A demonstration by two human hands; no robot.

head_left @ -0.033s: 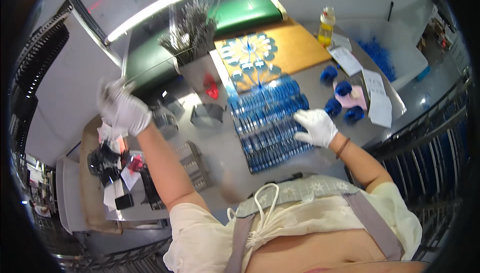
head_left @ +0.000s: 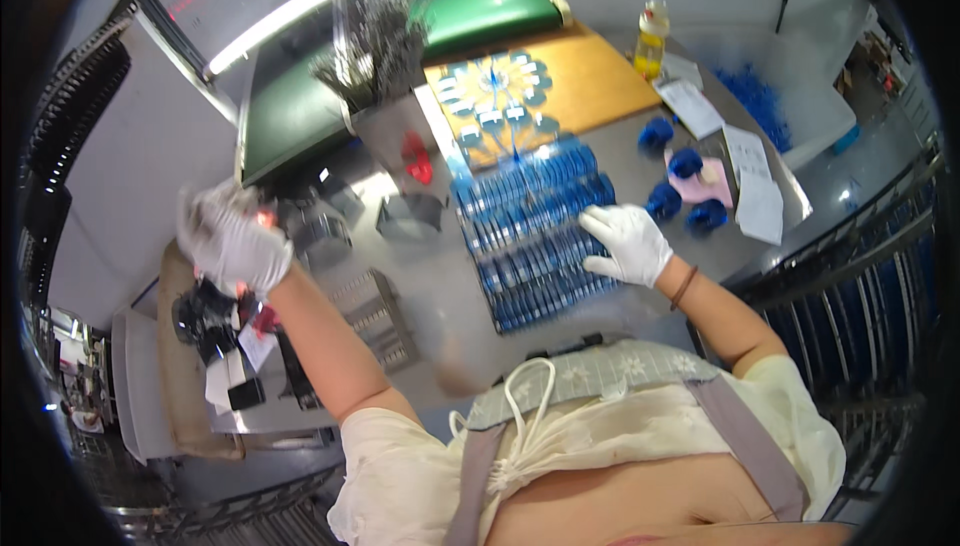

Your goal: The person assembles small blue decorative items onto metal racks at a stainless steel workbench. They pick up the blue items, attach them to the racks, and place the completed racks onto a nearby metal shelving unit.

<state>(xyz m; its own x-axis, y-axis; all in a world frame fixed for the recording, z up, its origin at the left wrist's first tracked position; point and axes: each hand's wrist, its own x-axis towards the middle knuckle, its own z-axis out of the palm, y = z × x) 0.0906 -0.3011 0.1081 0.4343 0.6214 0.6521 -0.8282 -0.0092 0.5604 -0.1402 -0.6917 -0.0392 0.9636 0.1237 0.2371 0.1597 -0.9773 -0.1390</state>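
My left hand (head_left: 240,246), in a white glove, is raised over the left side of the metal table, its fingers smeared by motion; I cannot make out whether they hold anything. In a matching glove, my right hand (head_left: 632,244) touches the right edge of a rack (head_left: 492,298) with its thumb and fingers apart. Several rows of blue, glossy, thin pieces (head_left: 540,231) stand in that rack. Left of it lie a dark translucent curved piece (head_left: 412,216) and a red object (head_left: 417,160). A grey slotted block (head_left: 375,318) sits nearer to me.
Behind the rack, blue petal-shaped pieces (head_left: 497,89) lie on a wooden board (head_left: 600,81). A bundle of grey stems (head_left: 375,51) stands by a green surface (head_left: 490,11). At right are blue rounded objects (head_left: 686,163), a pink pad (head_left: 707,184), papers (head_left: 760,211) and a bottle (head_left: 651,41).
My left hand has moved slightly down and left. The right hand stays at the rack's edge; the whole view has shifted a little.
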